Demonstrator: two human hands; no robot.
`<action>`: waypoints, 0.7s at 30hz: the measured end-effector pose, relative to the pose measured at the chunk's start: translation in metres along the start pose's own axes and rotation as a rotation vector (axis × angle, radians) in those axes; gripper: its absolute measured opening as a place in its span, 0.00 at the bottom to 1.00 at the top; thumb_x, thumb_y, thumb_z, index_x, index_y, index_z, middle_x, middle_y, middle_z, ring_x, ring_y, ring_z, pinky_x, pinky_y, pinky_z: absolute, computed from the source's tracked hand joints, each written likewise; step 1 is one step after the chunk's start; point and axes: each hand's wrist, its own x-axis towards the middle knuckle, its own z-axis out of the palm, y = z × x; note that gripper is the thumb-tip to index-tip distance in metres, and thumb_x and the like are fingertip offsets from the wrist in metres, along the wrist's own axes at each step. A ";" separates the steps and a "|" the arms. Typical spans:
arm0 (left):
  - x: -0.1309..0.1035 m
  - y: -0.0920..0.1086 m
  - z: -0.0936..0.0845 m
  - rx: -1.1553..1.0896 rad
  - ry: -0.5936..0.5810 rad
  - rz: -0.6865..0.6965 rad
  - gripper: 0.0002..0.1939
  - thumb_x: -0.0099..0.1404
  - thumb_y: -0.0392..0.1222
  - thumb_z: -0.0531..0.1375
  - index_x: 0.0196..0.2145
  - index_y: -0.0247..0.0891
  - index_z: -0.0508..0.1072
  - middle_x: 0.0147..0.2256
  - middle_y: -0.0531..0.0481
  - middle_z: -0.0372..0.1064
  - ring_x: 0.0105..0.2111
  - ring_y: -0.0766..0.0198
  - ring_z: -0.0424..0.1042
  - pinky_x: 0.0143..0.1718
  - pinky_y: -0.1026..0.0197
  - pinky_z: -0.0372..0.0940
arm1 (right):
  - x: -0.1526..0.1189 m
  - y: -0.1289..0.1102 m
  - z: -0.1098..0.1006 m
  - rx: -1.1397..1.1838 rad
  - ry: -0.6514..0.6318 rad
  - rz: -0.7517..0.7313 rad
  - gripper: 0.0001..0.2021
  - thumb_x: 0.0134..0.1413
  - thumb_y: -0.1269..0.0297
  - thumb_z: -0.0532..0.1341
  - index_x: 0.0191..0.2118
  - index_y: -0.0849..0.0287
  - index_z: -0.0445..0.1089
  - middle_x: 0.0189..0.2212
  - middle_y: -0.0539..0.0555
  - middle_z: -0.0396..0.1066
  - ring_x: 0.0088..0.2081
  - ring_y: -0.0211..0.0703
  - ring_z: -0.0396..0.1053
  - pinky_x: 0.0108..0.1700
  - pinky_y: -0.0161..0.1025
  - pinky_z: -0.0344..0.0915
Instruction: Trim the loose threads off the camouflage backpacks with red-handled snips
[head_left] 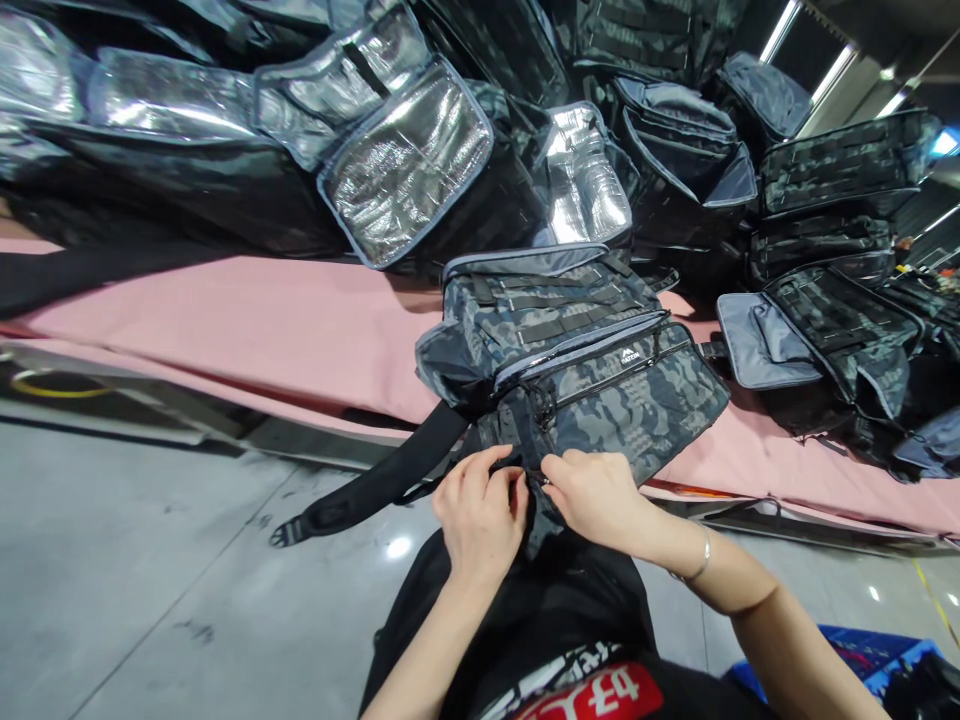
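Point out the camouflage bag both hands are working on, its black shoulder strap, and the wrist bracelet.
camouflage bag point(637, 400), head view, front pocket panel.
black shoulder strap point(390, 475), head view, padded middle section.
bracelet point(701, 562), head view, band on the right wrist.

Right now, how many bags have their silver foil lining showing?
3 clearly: one long silver bag at top left, one open foil flap at top centre, one foil pocket behind the camo bag both hands hold. More may be hidden in the pile.
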 end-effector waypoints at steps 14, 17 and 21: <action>0.008 -0.007 0.000 0.000 0.032 0.107 0.08 0.61 0.41 0.55 0.26 0.38 0.68 0.40 0.41 0.71 0.38 0.51 0.66 0.37 0.52 0.59 | 0.006 -0.006 0.009 -0.005 0.072 -0.052 0.04 0.56 0.69 0.53 0.38 0.60 0.61 0.31 0.54 0.71 0.30 0.45 0.73 0.25 0.38 0.66; 0.006 -0.010 0.002 0.006 0.018 0.127 0.09 0.61 0.42 0.54 0.27 0.38 0.68 0.40 0.40 0.71 0.38 0.52 0.67 0.37 0.52 0.61 | 0.008 -0.006 0.009 0.014 0.063 -0.079 0.05 0.56 0.69 0.54 0.39 0.60 0.62 0.32 0.54 0.71 0.31 0.45 0.73 0.26 0.37 0.66; 0.002 -0.019 0.004 -0.019 0.028 0.144 0.08 0.62 0.42 0.53 0.28 0.38 0.68 0.41 0.38 0.71 0.38 0.51 0.69 0.39 0.48 0.63 | 0.004 -0.004 0.010 0.052 0.090 -0.077 0.06 0.57 0.65 0.54 0.40 0.58 0.63 0.33 0.52 0.72 0.32 0.45 0.74 0.25 0.37 0.66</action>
